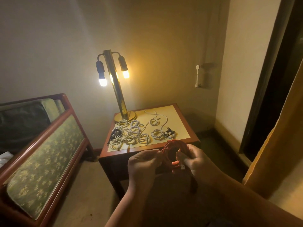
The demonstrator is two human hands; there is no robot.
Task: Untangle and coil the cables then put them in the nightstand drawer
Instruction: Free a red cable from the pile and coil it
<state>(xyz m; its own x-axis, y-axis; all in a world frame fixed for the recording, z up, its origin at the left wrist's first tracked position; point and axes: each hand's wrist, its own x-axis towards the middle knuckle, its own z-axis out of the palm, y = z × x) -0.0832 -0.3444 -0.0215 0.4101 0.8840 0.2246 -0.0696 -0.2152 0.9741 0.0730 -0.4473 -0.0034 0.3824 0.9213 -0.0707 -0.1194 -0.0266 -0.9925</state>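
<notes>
bedroom: nightstand [183,115], lamp [114,82], bed [41,153]

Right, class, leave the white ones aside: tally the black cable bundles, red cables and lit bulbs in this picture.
Black cable bundles: 2
Red cable: 1
Lit bulbs: 2
Total: 5

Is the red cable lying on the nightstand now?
No, the left hand and right hand hold the red cable in front of the nightstand.
</notes>
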